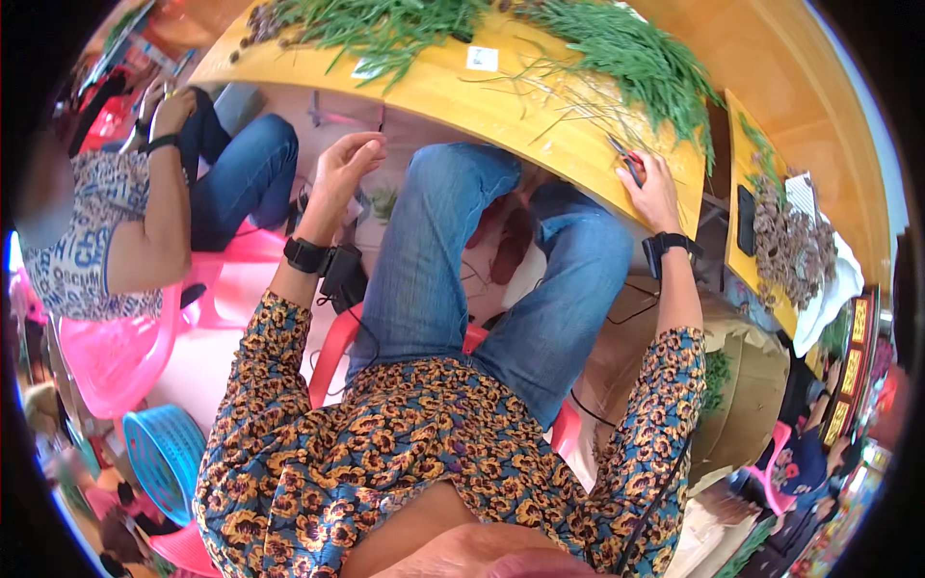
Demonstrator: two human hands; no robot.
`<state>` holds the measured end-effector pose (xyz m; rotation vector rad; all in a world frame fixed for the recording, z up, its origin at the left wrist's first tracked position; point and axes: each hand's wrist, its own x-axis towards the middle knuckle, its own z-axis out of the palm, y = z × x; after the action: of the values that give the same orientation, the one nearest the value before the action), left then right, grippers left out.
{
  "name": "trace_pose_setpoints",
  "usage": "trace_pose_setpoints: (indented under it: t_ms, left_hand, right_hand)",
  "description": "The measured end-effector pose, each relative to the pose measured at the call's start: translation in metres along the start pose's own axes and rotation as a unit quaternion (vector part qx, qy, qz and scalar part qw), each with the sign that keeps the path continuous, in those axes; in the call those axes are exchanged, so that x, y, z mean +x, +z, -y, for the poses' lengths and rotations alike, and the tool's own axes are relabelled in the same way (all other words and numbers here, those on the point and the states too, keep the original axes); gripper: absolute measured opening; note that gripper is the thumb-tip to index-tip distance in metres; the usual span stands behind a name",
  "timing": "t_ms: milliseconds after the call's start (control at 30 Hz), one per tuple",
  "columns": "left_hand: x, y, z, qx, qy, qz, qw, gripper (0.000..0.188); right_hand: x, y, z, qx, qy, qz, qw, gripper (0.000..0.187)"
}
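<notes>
My right hand (pixel 657 196) rests at the front edge of the yellow table (pixel 554 140), closed around small scissors (pixel 631 166) with red and black handles. Their blades point up toward thin loose stems (pixel 564 104) scattered on the tabletop. Beyond them lies a large pile of green needle-leaved sprigs (pixel 636 63). My left hand (pixel 344 171) is raised off the table's front edge, above the floor, left of my knees. Its thumb and fingertips are pressed together; whatever they may hold is too small to make out.
Another green pile (pixel 400 34) lies at the table's far left, near brown cones (pixel 260 24). A white card (pixel 482 59) sits between the piles. At left, a person (pixel 106 222) occupies a pink chair (pixel 120 361). A blue basket (pixel 166 460) stands behind; a cardboard box (pixel 747 395) is at right.
</notes>
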<state>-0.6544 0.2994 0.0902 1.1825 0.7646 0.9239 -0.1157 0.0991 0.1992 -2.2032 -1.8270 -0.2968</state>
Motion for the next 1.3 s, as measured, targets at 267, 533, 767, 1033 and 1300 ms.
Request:
trace_pose_setpoints:
  t_ms: [267,533,767,1033,1300]
  left_hand:
    - [0.061,0.134,-0.101,0.02,0.036,0.188,0.981,0.037]
    - [0.188,0.258,-0.115,0.181,0.064,0.263,0.946,0.037]
    - [0.276,0.304,-0.076,0.335,0.153,0.115,0.923,0.048]
    - [0.288,0.34,-0.102,0.402,0.138,0.191,0.885,0.036]
    - [0.249,0.338,-0.192,0.174,0.081,0.195,0.962,0.022]
  right_hand:
    - [-0.006,0.017,-0.004,-0.021,-0.046,-0.151,0.987,0.047]
    - [-0.017,-0.007,0.001,-0.008,-0.015,-0.151,0.988,0.048]
    - [-0.008,-0.016,0.02,-0.009,0.0,-0.125,0.992,0.051]
    - [-0.014,-0.023,0.008,0.011,0.011,-0.136,0.991,0.048]
    - [-0.023,-0.023,-0.011,0.001,0.023,-0.132,0.991,0.052]
